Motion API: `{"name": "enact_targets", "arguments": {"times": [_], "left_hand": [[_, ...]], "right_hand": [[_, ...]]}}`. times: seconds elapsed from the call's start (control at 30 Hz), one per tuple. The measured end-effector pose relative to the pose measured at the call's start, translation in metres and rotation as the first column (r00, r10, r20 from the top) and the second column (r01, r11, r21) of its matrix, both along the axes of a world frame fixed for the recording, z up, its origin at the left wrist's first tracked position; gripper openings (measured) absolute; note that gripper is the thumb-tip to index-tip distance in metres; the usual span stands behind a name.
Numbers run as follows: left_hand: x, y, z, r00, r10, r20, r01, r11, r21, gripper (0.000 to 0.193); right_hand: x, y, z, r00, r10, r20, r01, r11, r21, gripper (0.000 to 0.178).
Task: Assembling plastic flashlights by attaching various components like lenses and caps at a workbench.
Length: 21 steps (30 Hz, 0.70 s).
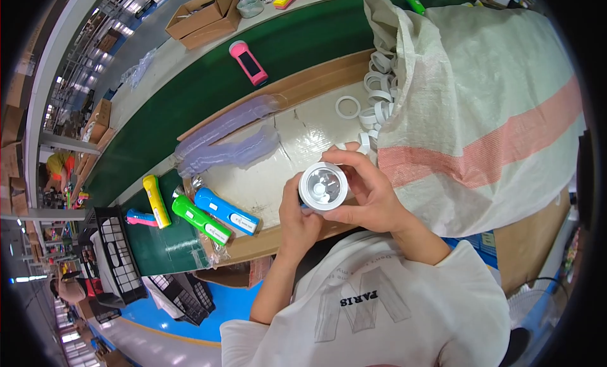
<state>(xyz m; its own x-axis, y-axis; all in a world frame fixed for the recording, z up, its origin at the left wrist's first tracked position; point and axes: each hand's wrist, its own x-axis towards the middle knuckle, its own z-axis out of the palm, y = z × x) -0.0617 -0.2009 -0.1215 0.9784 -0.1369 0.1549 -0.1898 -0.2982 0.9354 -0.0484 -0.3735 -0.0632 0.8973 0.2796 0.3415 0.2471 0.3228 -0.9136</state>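
Note:
Between both hands is a flashlight held with its round head up, showing a white rim, a clear lens and a shiny reflector. My left hand is closed around its left side. From the right, my right hand grips the white rim with thumb and fingers. The flashlight's body is hidden under the head and my hands. Loose white rings lie just beyond my right hand, one single ring apart from the pile. To the left lie a blue flashlight, a green flashlight and a yellow flashlight.
A large white woven sack fills the right side, against the rings. Purplish plastic sleeves lie in the cardboard tray. A pink flashlight rests on the green belt. Black baskets stand at left; an open carton is far off.

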Motion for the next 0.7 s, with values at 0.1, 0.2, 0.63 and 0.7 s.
{"name": "enact_targets", "arguments": {"times": [0.1,0.2,0.63,0.7], "left_hand": [[0.007,-0.005,0.006,0.998,0.001,0.069,0.001,1.0,-0.022,0.054],[0.007,-0.003,-0.006,0.999,-0.003,0.037,0.004,1.0,-0.023,0.053],[0.001,-0.008,-0.001,0.97,-0.205,-0.13,0.191,0.975,-0.11,0.044],[-0.004,-0.011,0.028,0.835,-0.353,-0.422,0.188,0.904,-0.384,0.038]], "right_hand": [[-0.005,0.002,0.0,0.998,-0.057,0.012,0.057,0.996,-0.07,0.071],[-0.005,0.004,0.002,0.994,-0.101,0.047,0.107,0.982,-0.156,0.069],[0.005,0.0,-0.001,0.979,-0.204,0.008,0.196,0.933,-0.302,0.072],[0.02,-0.004,-0.002,0.977,-0.174,-0.123,0.147,0.969,-0.199,0.065]]}}
